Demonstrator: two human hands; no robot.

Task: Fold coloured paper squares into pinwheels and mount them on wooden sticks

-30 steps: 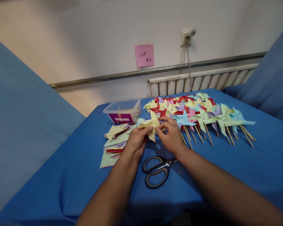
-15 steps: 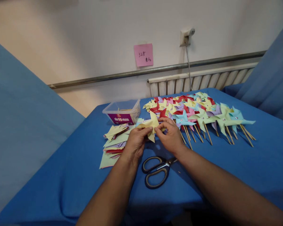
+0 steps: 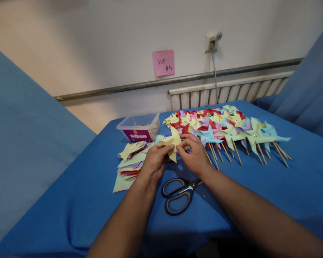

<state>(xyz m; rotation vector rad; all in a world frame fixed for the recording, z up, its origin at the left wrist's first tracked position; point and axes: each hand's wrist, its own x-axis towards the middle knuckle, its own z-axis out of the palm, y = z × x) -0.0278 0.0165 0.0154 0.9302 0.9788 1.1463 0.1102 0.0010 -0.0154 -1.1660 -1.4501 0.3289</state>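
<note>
A pale yellow paper pinwheel (image 3: 174,139) is held up in front of me between both hands. My left hand (image 3: 156,159) grips it from the left, thumb near the centre. From the right, my right hand (image 3: 194,154) pinches it close to the middle; the fingers partly cover that side, and I cannot make out a pin or stick there. Black-handled scissors (image 3: 181,193) lie on the blue cloth just below the hands, their blade tips partly hidden by the right forearm.
Many finished pinwheels (image 3: 231,133) on wooden sticks lie in rows at the right. Stacks of coloured paper (image 3: 129,166) sit to the left. Behind them stands a clear plastic box (image 3: 140,129) with sticks in it. A radiator (image 3: 231,89) and metal rail run along the wall.
</note>
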